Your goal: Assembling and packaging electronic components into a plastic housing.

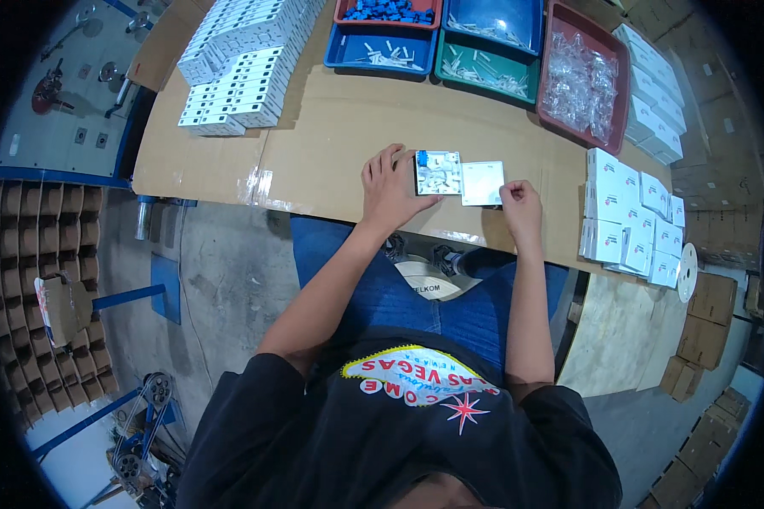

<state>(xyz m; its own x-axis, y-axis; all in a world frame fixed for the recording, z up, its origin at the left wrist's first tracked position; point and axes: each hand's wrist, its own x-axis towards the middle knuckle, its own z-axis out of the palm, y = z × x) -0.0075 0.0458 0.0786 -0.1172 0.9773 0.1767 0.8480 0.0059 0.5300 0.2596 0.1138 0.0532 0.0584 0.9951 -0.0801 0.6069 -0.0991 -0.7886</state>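
A small white box [438, 174] lies opened near the table's front edge. Inside are white and clear-looking parts, with a blue piece [422, 158] in the upper left corner. The box's square white lid [482, 183] is folded out to the right. My left hand [389, 192] rests at the box's left side with fingers spread, its thumb along the lower edge and index finger by the upper left corner. At the lid's right edge, my right hand [520, 209] has its fingers curled and pinched on the lid.
Trays along the back hold blue parts [390, 10], white plugs [392, 56] and clear plastic pieces [579, 85]. White box stacks stand at the back left [242, 72] and the right [624, 212]. Beside the right stack is a white reel [688, 273]. Taped cardboard [331, 161] covers the table.
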